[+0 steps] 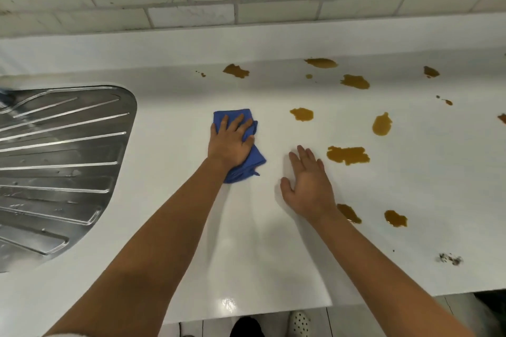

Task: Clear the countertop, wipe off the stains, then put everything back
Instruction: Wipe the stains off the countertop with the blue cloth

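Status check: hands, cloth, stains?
Left hand flat on blue cloth. Right hand open on countertop. Brown stains unwiped, right side. Nothing blocking.

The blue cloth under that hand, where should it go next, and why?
Probably a short slide to the right. The left hand presses the blue cloth flat on a bare white stretch of countertop, while the nearest brown stain lies just to the right of it, unwiped, with more beyond. The right hand rests open on the surface, holding nothing.

No readable text, label, brand, number or sign appears on anything here.
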